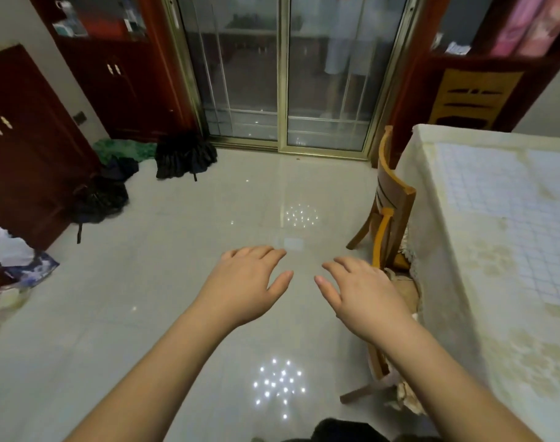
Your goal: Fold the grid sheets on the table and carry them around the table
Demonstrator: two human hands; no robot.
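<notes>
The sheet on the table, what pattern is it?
A pale blue-and-white grid sheet, seen in the head view.

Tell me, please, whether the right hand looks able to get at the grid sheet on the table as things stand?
Probably yes: the right hand is open and empty over the floor, and the grid sheet lies flat on the table to its right. Only the wooden chair stands near that edge.

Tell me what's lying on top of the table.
A cream patterned tablecloth covers the table and hangs over its edge. On it lies a pale grid sheet, spread flat. The tabletop itself is hidden beneath the cloth, and the table's right part runs out of frame.
</notes>
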